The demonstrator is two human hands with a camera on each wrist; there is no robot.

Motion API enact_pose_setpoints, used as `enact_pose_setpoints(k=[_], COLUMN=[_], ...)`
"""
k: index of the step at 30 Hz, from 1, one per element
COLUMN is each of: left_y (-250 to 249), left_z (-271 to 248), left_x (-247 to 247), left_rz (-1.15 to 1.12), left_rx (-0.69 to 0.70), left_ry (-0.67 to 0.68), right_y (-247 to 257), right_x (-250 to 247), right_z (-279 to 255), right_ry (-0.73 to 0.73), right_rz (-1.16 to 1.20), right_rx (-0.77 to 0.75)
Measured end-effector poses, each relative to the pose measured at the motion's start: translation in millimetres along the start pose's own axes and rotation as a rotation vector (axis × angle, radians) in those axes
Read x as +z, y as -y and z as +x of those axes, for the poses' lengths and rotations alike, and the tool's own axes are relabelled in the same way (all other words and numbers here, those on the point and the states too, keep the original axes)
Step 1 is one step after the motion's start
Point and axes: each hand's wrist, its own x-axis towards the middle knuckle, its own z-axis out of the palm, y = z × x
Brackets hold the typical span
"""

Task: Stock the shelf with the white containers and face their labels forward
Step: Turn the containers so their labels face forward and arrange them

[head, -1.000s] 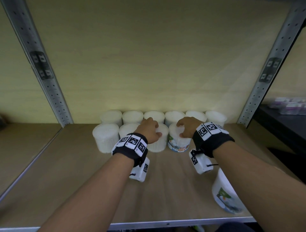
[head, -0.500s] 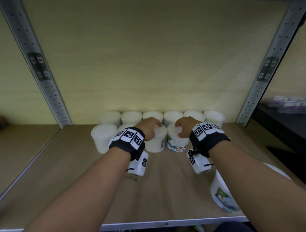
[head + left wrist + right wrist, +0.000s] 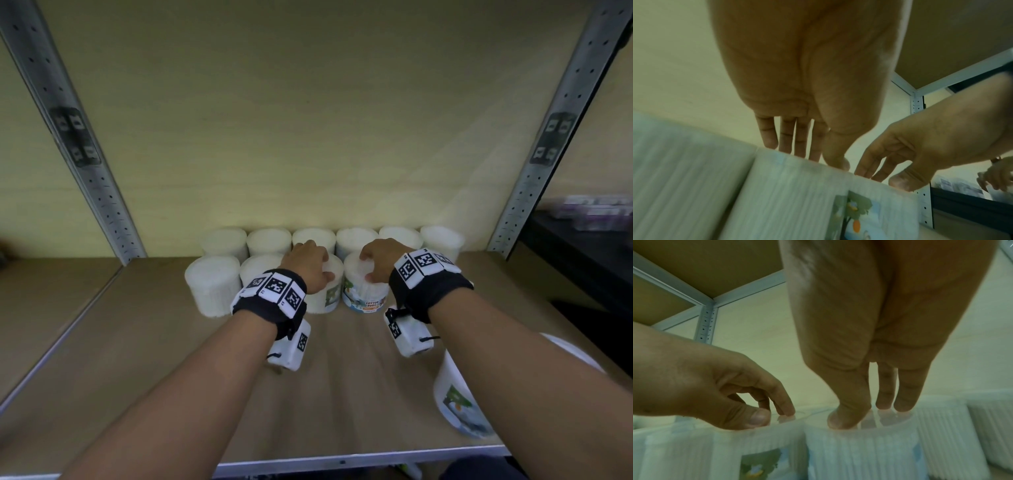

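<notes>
While your left hand (image 3: pixel 308 265) grasps the top of one tub (image 3: pixel 325 294) and your right hand (image 3: pixel 378 260) grasps the next tub (image 3: pixel 364 298), note the stock:
- Shelf (image 3: pixel 137 342): back row of six tubs against the rear edge; front row of four just ahead, left of centre.
- Left-held tub: label turned rightward, not yet forward.
- Right-held tub: label facing front.
- Loose tub (image 3: pixel 459 407): near the front right corner, tilted, under your right forearm.

Risks, as I judge them: fingertip grips may slip on smooth lids; your forearm may knock the loose tub off the front edge.
</notes>
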Motion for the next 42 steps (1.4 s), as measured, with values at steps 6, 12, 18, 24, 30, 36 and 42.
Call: enact_pose_setpoints(k=[6,12,18,24,30,36,42], left_y=[3,3,-1,-1,3,7,6], left_z=[-2,-7,-3,1,1,-2,-2], left_x=[-8,-14,5,9,2,-2,5], left_rz=[-0.076,-0.112,-0.076,-0.019,-0.053,-0.131,-0.063], left_rx=[0.030,0.060,-0.071,-0.058,-0.001,0.057,0.015], left_ry=[0.116,0.142,-0.088,-0.084,-0.006,0.056,-0.039], right_y=[1,0,0,0,-1,-2,-1], right_x=[-1,1,1,2,4,4,3], right_z=[0,-1,-3,-2,-1,-1,-2], right_ry=[0.003,-0.014,-0.009,-0.015,-0.016,-0.022,-0.015], right_rz=[-0.001,-0.006,-0.001,0.008,0.008,0.007,-0.002], right_rx=[-0.008,-0.004,-0.003,0.002,0.003,0.002,-0.003])
